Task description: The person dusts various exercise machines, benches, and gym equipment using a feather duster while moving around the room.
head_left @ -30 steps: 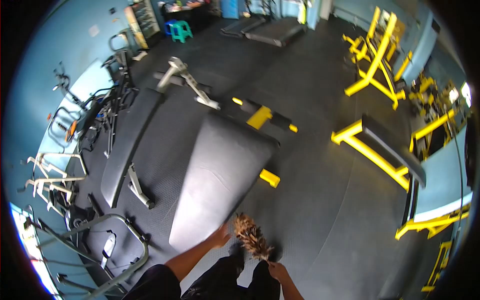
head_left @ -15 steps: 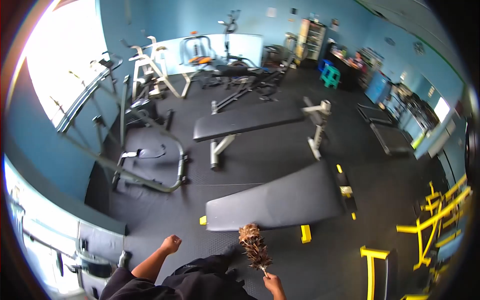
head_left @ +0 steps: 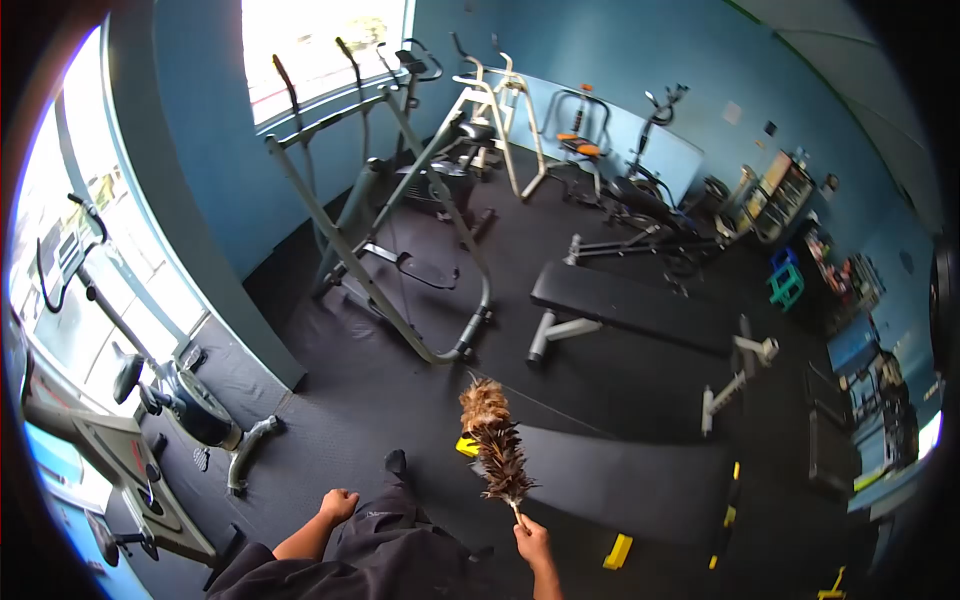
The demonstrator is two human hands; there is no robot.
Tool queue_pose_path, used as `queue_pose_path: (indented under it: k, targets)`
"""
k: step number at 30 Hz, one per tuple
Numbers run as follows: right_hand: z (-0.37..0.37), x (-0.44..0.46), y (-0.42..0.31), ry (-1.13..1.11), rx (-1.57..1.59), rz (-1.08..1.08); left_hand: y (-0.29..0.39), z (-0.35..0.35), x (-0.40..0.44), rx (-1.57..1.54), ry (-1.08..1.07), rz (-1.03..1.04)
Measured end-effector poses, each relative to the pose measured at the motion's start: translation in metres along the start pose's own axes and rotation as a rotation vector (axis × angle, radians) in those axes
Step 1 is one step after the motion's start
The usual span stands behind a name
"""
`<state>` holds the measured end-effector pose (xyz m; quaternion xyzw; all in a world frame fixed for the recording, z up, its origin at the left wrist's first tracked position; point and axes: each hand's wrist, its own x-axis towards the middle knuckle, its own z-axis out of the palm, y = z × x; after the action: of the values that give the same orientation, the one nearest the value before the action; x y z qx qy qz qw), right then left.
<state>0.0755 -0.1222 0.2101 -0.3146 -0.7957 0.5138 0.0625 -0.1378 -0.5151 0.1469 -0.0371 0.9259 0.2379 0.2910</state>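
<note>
My right hand (head_left: 533, 541) grips the short handle of a brown feather duster (head_left: 500, 455), which points forward and away from me. The duster's feathers overlap the near left end of a black padded bench (head_left: 630, 480) with yellow feet. Off to the left, my left hand (head_left: 340, 506) hangs in front of my dark clothing, its fingers curled in and nothing visible in them. My foot shows just ahead, on the dark floor.
A grey-framed elliptical machine (head_left: 365, 265) stands ahead. Beyond my bench is a second black bench (head_left: 630, 310) with white legs. An exercise bike (head_left: 195, 400) and another machine (head_left: 140, 480) are at the left, by a wall corner (head_left: 200, 200). Green stools (head_left: 786, 286) stand far right.
The view has swung left, so the benches now lie further right and the exercise bike shows. The duster has lifted off the floor area toward the bench's left end, still in my right hand.
</note>
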Motion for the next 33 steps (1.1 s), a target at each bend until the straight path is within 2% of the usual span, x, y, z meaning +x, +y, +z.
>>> queue_pose_path:
  k: [3,5,6,8,9,11,13,15,17,21,24,27,29,31,33]
  targets:
    - [0.040,0.051,-0.011,-0.043,-0.026,-0.103,-0.017,-0.016,0.040,0.006,-0.090,-0.104]
    - [0.064,0.088,-0.032,-0.011,-0.055,-0.244,-0.028,-0.022,0.068,0.097,-0.168,-0.029]
    - [0.068,0.103,-0.071,-0.150,-0.078,-0.066,-0.033,-0.031,0.086,0.083,-0.155,-0.036]
    - [0.096,0.146,-0.084,-0.172,-0.105,-0.146,-0.041,-0.044,0.119,0.106,-0.283,-0.064]
    - [0.109,0.162,-0.102,-0.187,-0.120,-0.206,-0.041,-0.054,0.135,0.089,-0.279,-0.078]
    - [0.134,0.200,-0.135,-0.267,-0.108,-0.157,-0.039,-0.072,0.171,0.113,-0.292,-0.073]
    - [0.158,0.237,-0.177,-0.308,-0.184,-0.232,-0.028,-0.101,0.201,0.009,-0.230,-0.100]
    - [0.178,0.272,-0.224,-0.342,-0.187,-0.189,-0.012,-0.133,0.231,-0.087,-0.168,-0.126]
    - [0.192,0.306,-0.265,-0.393,-0.162,-0.287,0.009,-0.165,0.256,-0.200,-0.046,-0.122]
    - [0.208,0.371,-0.333,-0.424,-0.140,-0.396,0.067,-0.213,0.295,-0.412,0.032,-0.088]
    - [0.226,0.437,-0.369,-0.453,-0.211,-0.536,0.114,-0.241,0.320,-0.600,0.118,-0.017]
    - [0.248,0.504,-0.413,-0.471,-0.250,-0.724,0.151,-0.261,0.339,-0.602,0.227,0.036]
    - [0.270,0.553,-0.446,-0.527,-0.158,-0.890,0.170,-0.275,0.352,-0.684,0.264,0.009]
    - [0.285,0.584,-0.505,-0.649,-0.182,-0.913,0.188,-0.292,0.358,-0.764,0.297,-0.020]
    - [0.303,0.606,-0.570,-0.588,-0.127,-1.050,0.208,-0.316,0.361,-0.896,0.335,-0.006]
